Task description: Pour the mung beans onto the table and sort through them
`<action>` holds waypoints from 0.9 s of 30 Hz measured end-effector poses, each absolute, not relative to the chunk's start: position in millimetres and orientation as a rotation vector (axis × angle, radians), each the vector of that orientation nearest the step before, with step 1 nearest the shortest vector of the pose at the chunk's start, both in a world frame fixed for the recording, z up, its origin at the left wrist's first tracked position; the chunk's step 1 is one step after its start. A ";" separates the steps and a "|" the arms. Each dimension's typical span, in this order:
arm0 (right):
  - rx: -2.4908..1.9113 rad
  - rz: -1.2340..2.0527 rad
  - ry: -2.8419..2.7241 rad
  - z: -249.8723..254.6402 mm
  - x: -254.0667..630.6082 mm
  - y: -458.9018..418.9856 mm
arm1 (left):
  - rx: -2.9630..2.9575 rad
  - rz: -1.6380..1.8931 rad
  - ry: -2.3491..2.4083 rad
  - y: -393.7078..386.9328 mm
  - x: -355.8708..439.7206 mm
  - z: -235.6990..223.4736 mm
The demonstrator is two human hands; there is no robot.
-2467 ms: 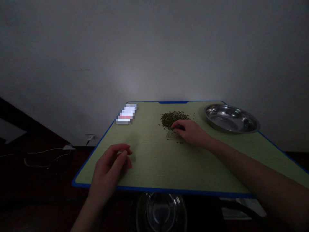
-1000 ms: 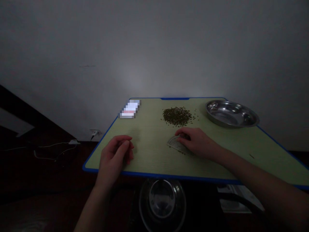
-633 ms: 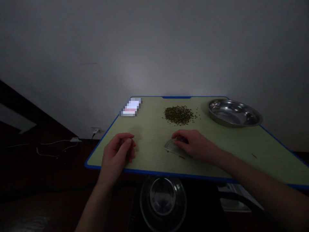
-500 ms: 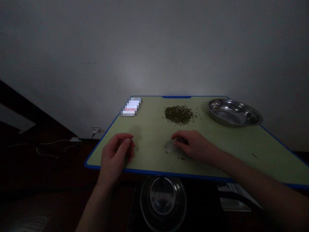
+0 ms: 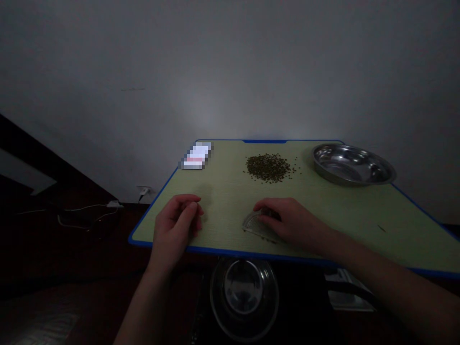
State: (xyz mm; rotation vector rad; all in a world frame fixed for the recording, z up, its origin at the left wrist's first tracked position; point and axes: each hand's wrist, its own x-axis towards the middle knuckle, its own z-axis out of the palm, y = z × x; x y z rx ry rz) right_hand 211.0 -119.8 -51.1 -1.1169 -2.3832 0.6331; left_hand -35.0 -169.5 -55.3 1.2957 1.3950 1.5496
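Near the middle of the table's (image 5: 223,191) near edge, a person's right hand (image 5: 287,220) is gripping a clear protractor (image 5: 252,224). A few small seeds (image 5: 274,242) are lying along its straight side. Sweeping well is probably calling for a light grip, a flat side so no seeds are slipping beneath, and a slow stroke. The protractor is looking thin, half-round and see-through, with fine markings; the hand is covering its right part. The left hand (image 5: 175,224) is hanging loosely curled near the near left corner; I cannot tell whether it is holding anything. A brownish-green seed pile (image 5: 269,167) is lying toward the far edge, left of a shiny steel bowl (image 5: 354,165).
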 end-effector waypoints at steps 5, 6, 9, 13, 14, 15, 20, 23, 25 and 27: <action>-1.110 0.645 -2.402 -49.8 208.9 -123.1 | 1.304 1.532 1.411 -168.6 -35.5 -55.4; -1.106 0.647 -2.404 -49.9 208.8 -123.4 | 1.307 1.529 1.412 -168.6 -35.7 -55.4; -1.095 0.653 -2.405 -50.0 208.8 -124.0 | 1.313 1.523 1.411 -168.9 -36.4 -56.0; -1.084 0.678 -2.413 -49.6 207.8 -125.6 | 1.322 1.516 1.414 -168.8 -37.1 -57.6; -1.077 0.684 -2.418 -49.6 207.3 -126.2 | 1.322 1.515 1.412 -168.6 -37.2 -57.9; -1.071 0.689 -2.421 -49.5 206.9 -126.9 | 1.322 1.515 1.408 -168.4 -37.3 -58.0; -1.058 0.715 -2.440 -48.8 205.2 -130.1 | 1.322 1.518 1.411 -168.2 -35.8 -55.9; -1.017 0.729 -2.451 -48.3 204.6 -131.2 | 1.322 1.524 1.419 -169.0 -34.3 -53.8; -1.018 0.737 -2.451 -47.9 204.0 -131.7 | 1.318 1.520 1.430 -169.4 -33.7 -53.2; -1.034 0.746 -2.454 -47.6 203.4 -132.2 | 1.313 1.510 1.442 -169.7 -33.6 -53.5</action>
